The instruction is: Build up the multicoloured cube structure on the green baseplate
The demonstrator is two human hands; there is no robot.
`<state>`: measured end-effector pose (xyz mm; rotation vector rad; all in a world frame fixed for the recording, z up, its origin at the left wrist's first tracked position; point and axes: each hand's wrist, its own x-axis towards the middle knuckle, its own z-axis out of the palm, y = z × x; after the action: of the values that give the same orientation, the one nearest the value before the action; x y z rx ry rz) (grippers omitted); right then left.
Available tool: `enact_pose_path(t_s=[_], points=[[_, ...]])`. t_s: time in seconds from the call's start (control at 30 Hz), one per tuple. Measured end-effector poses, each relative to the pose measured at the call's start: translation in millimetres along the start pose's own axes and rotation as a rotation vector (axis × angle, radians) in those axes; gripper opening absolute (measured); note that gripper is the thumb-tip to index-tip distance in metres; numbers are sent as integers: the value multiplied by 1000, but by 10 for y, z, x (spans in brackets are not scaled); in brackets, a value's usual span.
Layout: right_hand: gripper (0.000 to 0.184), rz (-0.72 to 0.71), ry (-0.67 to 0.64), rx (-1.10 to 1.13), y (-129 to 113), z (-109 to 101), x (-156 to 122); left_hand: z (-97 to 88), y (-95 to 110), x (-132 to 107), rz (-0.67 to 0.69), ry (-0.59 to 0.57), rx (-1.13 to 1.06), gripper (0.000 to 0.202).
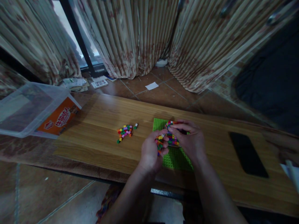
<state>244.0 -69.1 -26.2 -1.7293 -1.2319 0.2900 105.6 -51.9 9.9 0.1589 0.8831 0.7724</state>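
Note:
My left hand (pixel 151 150) is cupped palm-up with several small coloured toy bricks (pixel 159 143) in it, its fingers curled around them. Over the green baseplate (pixel 174 158), my right hand (pixel 190 138) pinches at the top of a multicoloured brick structure (pixel 173 140). Whatever sits between the right fingertips is too small to make out. The structure stands on the plate, partly covered by both hands. To the left, a loose pile of small coloured bricks (pixel 125 132) lies on the wooden tabletop (pixel 93 124).
A clear plastic bin (pixel 30 109) with an orange label stands at the table's left end. On the right lies a black flat phone-like slab (pixel 248 154). Behind the table are striped curtains (pixel 130 37), papers (pixel 74 83) and a white sheet (pixel 151 86) on the tiled floor.

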Motion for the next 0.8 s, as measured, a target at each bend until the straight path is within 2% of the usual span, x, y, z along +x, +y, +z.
enact_pose_path(t_s=[0.8], points=[[11,-33,-20,-14,38,0,14,-1,-47,3,59,32,40,24]])
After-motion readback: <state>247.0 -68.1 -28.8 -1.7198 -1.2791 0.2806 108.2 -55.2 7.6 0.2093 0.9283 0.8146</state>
